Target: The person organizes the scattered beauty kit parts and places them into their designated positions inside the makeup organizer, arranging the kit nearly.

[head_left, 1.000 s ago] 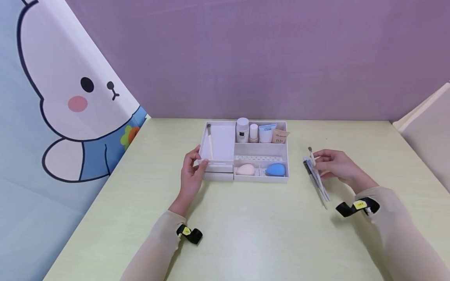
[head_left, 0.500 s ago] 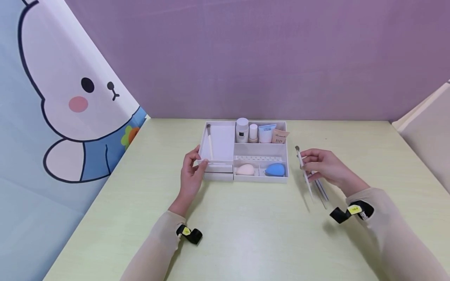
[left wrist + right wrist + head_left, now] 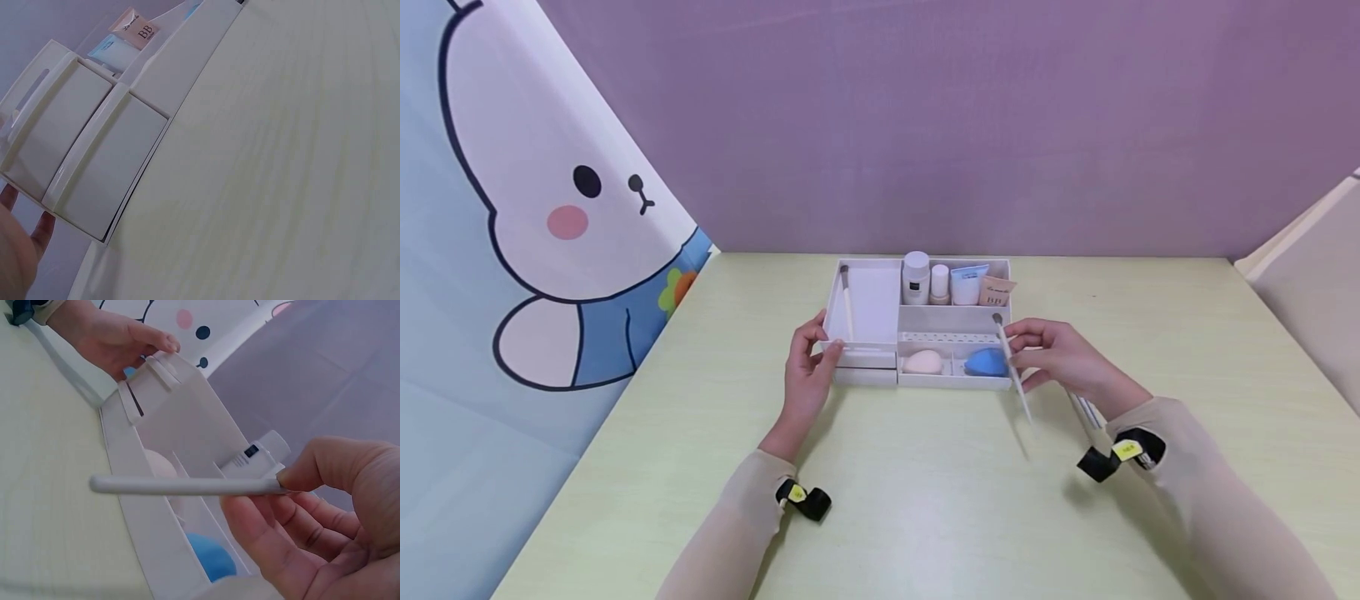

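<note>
My right hand (image 3: pixel 1060 360) pinches a white-handled makeup brush (image 3: pixel 1017 375) between thumb and fingers, its dark bristles pointing up and away. The brush is in front of the right edge of a white desktop organizer (image 3: pixel 955 382). At the organizer's left front corner, my left hand (image 3: pixel 807 375) grips the side, thumb on the top edge. Another makeup brush (image 3: pixel 848 304) lies in the shallow left tray. In the right wrist view, the held brush's handle (image 3: pixel 181 485) crosses in front of a pink sponge (image 3: pixel 161 465) and a blue sponge (image 3: pixel 211 556).
A white bottle (image 3: pixel 916 282), a small capped bottle (image 3: pixel 940 286), a blue-white tube (image 3: pixel 967 286) and a BB tube (image 3: pixel 997 291) stand in the back compartment. Slender sticks (image 3: pixel 1084 410) lie on the table, partly hidden by the right arm. Two drawers (image 3: pixel 109 159) face front.
The right hand has lifted the brush from the group on the right and carried it left to the organizer's right edge. The left hand has stayed at the corner.
</note>
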### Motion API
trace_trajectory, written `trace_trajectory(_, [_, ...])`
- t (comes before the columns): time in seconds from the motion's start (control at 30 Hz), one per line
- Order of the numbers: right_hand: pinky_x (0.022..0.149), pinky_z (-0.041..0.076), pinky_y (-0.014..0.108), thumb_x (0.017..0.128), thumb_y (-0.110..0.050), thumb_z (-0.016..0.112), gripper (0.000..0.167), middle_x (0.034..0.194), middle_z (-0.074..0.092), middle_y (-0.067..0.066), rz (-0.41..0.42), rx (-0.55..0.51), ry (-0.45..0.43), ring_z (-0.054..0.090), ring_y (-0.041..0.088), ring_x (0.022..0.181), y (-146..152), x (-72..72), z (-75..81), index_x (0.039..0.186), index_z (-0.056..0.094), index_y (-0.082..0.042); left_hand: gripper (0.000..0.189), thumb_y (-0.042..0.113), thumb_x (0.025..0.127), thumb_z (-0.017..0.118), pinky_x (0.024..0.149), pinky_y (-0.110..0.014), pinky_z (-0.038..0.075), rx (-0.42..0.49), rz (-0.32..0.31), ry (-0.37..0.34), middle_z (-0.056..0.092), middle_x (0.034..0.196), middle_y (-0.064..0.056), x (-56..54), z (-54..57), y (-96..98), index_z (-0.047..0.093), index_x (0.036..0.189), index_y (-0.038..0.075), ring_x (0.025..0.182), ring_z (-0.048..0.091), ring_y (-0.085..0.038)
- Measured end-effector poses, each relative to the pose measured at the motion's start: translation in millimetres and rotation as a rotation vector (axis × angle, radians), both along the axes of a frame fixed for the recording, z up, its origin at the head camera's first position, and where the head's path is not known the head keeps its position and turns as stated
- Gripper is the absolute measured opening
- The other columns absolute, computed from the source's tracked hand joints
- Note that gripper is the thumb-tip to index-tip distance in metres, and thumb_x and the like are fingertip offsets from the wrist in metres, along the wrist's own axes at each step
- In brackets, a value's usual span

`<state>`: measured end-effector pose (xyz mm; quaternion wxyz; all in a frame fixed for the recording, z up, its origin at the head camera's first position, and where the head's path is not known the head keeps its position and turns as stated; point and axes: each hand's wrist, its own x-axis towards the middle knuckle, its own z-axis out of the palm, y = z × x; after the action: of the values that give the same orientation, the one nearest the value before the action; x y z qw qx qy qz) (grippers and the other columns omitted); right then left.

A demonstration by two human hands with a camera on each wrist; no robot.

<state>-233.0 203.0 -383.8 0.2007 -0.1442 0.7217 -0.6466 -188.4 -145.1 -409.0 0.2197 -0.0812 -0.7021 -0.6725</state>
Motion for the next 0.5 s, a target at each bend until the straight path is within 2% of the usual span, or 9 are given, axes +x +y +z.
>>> trace_trajectory(0.1, [0.061, 0.058, 0.035, 0.089, 0.009, 0.057, 0.042, 0.090, 0.063, 0.003, 0.007, -0.012, -0.007, 0.065, 0.013, 0.074, -8.8, -0.5, 0.1, 0.127, 0.042, 0.019, 0.017, -0.011, 0.093, 0.056, 0.081, -0.023, 0.044, -0.001, -0.002, 0.009, 0.043, 0.144, -0.029, -0.2, -0.5, -0.1, 0.042, 0.102, -0.014, 0.125, 0.047, -0.030])
trace_trajectory(0.13, [0.060, 0.058, 0.035, 0.089, 0.009, 0.057, 0.042, 0.090, 0.063, 0.002, 0.013, -0.025, -0.009, 0.065, 0.014, 0.074, -11.8, -0.7, -0.2, 0.127, 0.042, 0.019, 0.017, -0.012, 0.093, 0.056, 0.081, -0.023, 0.044, -0.002, -0.004, 0.010, 0.043, 0.144, -0.031, 2.0, 3.2, 1.0, 0.041, 0.102, -0.015, 0.125, 0.046, -0.033])
trace_trajectory(0.23, [0.060, 0.058, 0.034, 0.090, 0.009, 0.057, 0.041, 0.091, 0.063, 0.002, 0.032, -0.054, -0.021, 0.066, 0.013, 0.075, -19.9, -1.5, -0.3, 0.127, 0.043, 0.018, 0.018, -0.012, 0.093, 0.056, 0.080, -0.022, 0.044, -0.001, -0.003, 0.010, 0.043, 0.144, -0.031, 2.4, 4.1, 1.4, 0.041, 0.102, -0.015, 0.125, 0.046, -0.033])
trace_trajectory(0.5, [0.062, 0.058, 0.034, 0.092, 0.008, 0.056, 0.038, 0.092, 0.066, 0.000, 0.055, -0.116, -0.070, 0.065, 0.012, 0.077, -41.5, -5.5, -4.9, 0.129, 0.048, 0.013, 0.018, -0.013, 0.092, 0.057, 0.079, -0.024, 0.043, -0.007, 0.000, 0.021, 0.044, 0.143, -0.031, 1.8, 3.5, 1.4, 0.041, 0.101, -0.015, 0.127, 0.045, -0.039])
